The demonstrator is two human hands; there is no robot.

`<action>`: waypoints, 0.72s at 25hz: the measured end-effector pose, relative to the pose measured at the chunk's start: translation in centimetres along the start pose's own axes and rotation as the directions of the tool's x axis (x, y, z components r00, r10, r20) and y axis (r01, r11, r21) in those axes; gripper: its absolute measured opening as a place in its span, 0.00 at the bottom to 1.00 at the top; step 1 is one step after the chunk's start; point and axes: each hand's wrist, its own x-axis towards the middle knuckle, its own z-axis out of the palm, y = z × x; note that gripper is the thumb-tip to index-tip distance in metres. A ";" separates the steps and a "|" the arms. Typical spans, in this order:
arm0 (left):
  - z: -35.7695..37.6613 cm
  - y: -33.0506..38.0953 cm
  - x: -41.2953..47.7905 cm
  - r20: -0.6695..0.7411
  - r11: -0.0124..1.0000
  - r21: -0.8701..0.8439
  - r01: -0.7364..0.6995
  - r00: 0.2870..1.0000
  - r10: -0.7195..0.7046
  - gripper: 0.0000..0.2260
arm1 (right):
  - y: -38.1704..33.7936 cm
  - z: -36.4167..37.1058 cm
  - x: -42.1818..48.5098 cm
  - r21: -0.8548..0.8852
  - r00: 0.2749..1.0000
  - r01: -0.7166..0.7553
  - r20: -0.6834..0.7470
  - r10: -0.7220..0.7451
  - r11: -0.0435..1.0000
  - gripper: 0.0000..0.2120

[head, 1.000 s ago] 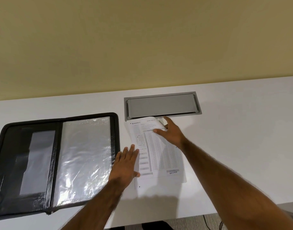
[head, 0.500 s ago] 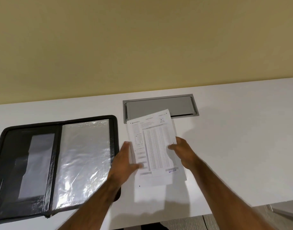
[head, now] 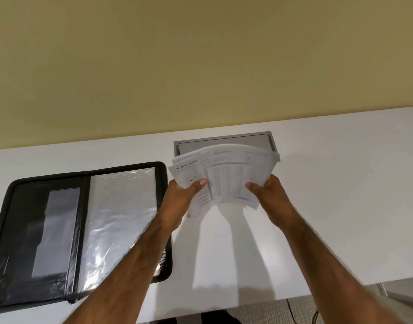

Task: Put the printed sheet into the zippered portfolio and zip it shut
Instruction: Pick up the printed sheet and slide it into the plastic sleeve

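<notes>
The printed sheet (head: pixel 226 174), white with a table of small print, is lifted above the white desk and bowed upward in the middle. My left hand (head: pixel 179 199) grips its left edge with the thumb on top. My right hand (head: pixel 268 195) grips its right edge. A second sheet edge seems to show behind it, blurred. The black zippered portfolio (head: pixel 25 230) lies open flat to the left, with a shiny clear plastic sleeve (head: pixel 121 220) on its right half. My left forearm crosses over the portfolio's right edge.
A grey cable hatch (head: pixel 224 140) is set into the white desk (head: pixel 341 195) behind the sheet. A yellow wall rises behind the desk. The desk's front edge runs near the bottom, with carpet and a cable below.
Both hands have taken the sheet by its sides and raised it off the desk, where it lay flat a second ago. It now curves and blurs in the air.
</notes>
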 end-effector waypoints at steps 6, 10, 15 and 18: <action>1.7 0.2 -0.8 -0.088 0.996 0.042 -0.082 0.992 0.085 0.12 | 0.1 0.7 -1.4 0.071 0.990 0.068 -0.125 -0.059 0.995 0.16; 2.0 0.3 -1.3 -0.079 0.995 0.039 -0.096 0.992 0.098 0.13 | 0.3 0.8 -1.8 0.112 0.986 0.077 -0.155 -0.059 0.991 0.14; 2.1 0.1 -1.1 -0.084 0.994 0.048 -0.097 0.991 0.101 0.12 | 0.2 1.1 -2.5 0.193 0.975 0.103 -0.214 -0.061 0.976 0.19; 2.7 -0.3 -1.2 -0.100 0.996 0.051 -0.068 0.992 0.073 0.12 | 1.1 1.8 -2.4 0.163 0.943 0.085 -0.331 -0.027 0.983 0.20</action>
